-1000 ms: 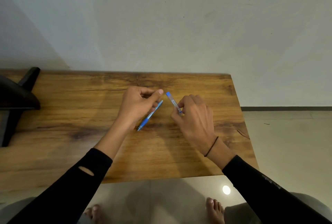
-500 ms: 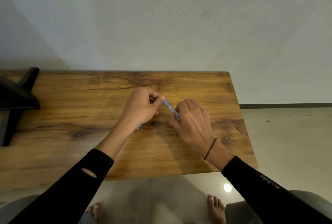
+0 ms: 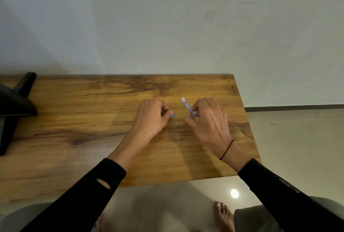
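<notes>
My right hand (image 3: 208, 122) pinches a thin clear tube (image 3: 187, 106) just above the wooden table (image 3: 93, 120). The tube's free end points away from me and to the left, and it shows no cap. My left hand (image 3: 151, 118) is curled, and a small blue cap (image 3: 171, 115) sits pinched at its fingertips, a short gap left of the tube. The blue pen is out of sight; it may lie under my left hand.
A black stand-like object (image 3: 16, 105) sits on the table's left end. The table meets a pale wall at the back and ends just right of my right hand. Tiled floor and my bare foot (image 3: 223, 217) lie below the near edge.
My left fingers met the tube's blue end, then drew back left with the blue cap. The tube's end is now bare. The blue pen held earlier has dropped out of view.
</notes>
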{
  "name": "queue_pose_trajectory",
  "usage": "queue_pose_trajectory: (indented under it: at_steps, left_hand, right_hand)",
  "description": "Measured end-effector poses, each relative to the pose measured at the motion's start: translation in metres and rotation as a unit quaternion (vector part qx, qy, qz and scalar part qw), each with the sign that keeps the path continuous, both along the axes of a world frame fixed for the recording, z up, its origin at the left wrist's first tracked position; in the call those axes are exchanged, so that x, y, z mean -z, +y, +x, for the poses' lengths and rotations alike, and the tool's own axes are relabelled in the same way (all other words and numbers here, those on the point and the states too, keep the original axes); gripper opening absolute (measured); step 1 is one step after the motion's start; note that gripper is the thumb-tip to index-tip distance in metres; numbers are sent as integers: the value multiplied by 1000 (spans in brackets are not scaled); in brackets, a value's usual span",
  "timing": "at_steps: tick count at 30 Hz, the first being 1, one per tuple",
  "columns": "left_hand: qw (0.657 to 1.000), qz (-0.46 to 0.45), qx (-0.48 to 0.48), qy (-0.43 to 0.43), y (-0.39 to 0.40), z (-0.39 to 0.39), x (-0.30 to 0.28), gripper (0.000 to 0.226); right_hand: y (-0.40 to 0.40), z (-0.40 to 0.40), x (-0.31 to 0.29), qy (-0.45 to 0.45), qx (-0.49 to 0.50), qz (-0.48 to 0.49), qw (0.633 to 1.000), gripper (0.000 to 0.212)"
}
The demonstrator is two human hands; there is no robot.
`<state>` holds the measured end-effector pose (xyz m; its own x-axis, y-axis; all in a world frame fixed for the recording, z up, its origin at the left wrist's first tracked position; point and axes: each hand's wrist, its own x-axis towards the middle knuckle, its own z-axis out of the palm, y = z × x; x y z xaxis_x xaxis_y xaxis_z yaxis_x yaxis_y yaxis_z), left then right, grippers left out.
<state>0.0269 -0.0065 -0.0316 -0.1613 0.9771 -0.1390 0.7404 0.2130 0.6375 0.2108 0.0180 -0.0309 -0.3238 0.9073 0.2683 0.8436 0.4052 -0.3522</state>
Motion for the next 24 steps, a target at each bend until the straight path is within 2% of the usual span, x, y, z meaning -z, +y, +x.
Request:
queue_pose_trajectory:
  at_steps: [4, 7, 9, 10, 11, 12, 14, 15, 16, 17, 19, 24]
  left_hand:
    - [999, 13, 10, 47, 2, 2, 12, 7]
    - [999, 10, 5, 38, 1, 6, 16, 7]
    - [998, 4, -39, -50, 2, 4, 18, 13]
    - [986, 3, -79, -147, 4, 1, 17, 18]
    - [955, 5, -123, -270, 7, -2, 14, 22]
    - [901, 5, -156, -404, 9, -6, 11, 29]
    - [742, -10, -179, -646, 10, -11, 2, 60]
    - [661, -12, -174, -730, 8, -12, -2, 77]
    - [600, -3, -163, -783, 5, -12, -6, 91]
    - [558, 13, -151, -816, 3, -12, -10, 100]
    - [512, 43, -126, -848, -2, -11, -18, 114]
    - [452, 86, -94, -883, -7, -10, -29, 132]
  right_hand:
    - [0, -2, -6, 3, -2, 9, 1000, 19]
    - [-1, -1, -11, 4, -14, 10, 1000, 18]
    - [-1, 0, -13, 3, -24, 13, 1000, 17]
    - [-1, 0, -16, 1, -28, 17, 999, 16]
    - [-1, 0, -18, -2, -34, 26, 999, 16]
    - [-2, -1, -22, -4, -39, 35, 999, 16]
    - [-4, -3, -31, 1, -52, 48, 997, 16]
    - [-6, -4, -35, 6, -61, 50, 997, 16]
    - [-9, -6, -40, 13, -71, 46, 996, 15]
    - [-11, -8, -45, 21, -80, 37, 996, 15]
    - [-17, -14, -55, 33, -99, 15, 994, 13]
    - [-30, -31, -81, 24, -136, -24, 990, 7]
